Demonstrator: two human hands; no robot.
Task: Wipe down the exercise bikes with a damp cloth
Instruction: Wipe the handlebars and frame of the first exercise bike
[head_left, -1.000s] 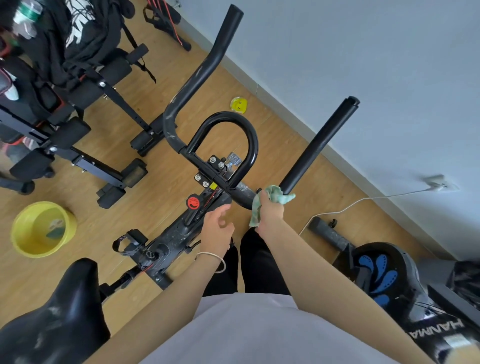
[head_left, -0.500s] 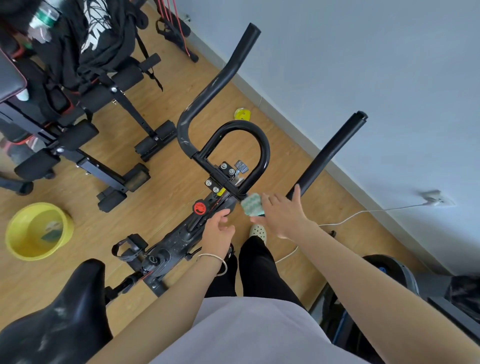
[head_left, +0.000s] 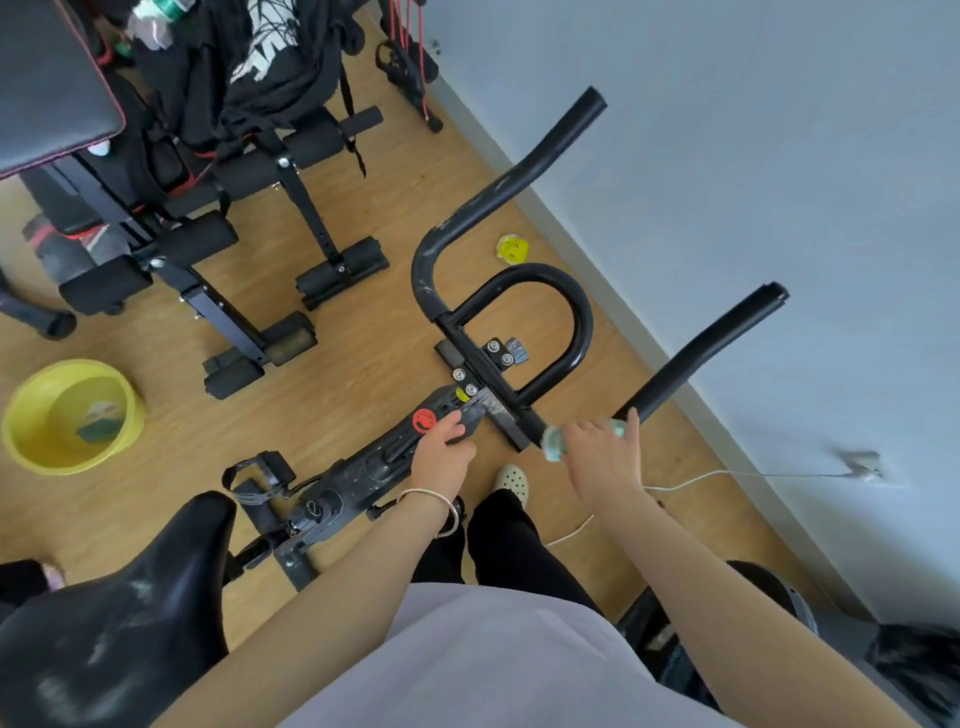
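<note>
Cloth (head_left: 553, 446), pale green, is bunched at the base of the right handlebar horn (head_left: 701, 353), where the horn meets the crossbar. Only small bits show, either side of the hand, so its own long axis can't be told; it is also blurred. Right hand (head_left: 597, 454) sits on top of it, fingers curled over the cloth and the bar and clamping it there.

Exercise bike (head_left: 363, 467): long axis runs from the saddle (head_left: 130, 597) at lower left to the handlebars at upper right. Both horns point up-right toward the wall, roughly parallel. Left horn (head_left: 498, 192) is scuffed. A closed loop bar (head_left: 545, 278) sits between them.

Left hand (head_left: 441, 454) rests on the frame just below the red round sticker (head_left: 424, 420), fingers relaxed and not closed round anything. Bracelet (head_left: 439, 504) on that wrist.

On the wooden floor, a yellow basin (head_left: 31, 415) lies well left of the bike. Black weight bench (head_left: 218, 239) stands beyond it, with dark clothing (head_left: 270, 57) piled on top. A white cable (head_left: 680, 483) runs to a wall socket (head_left: 862, 462) on the right.
</note>
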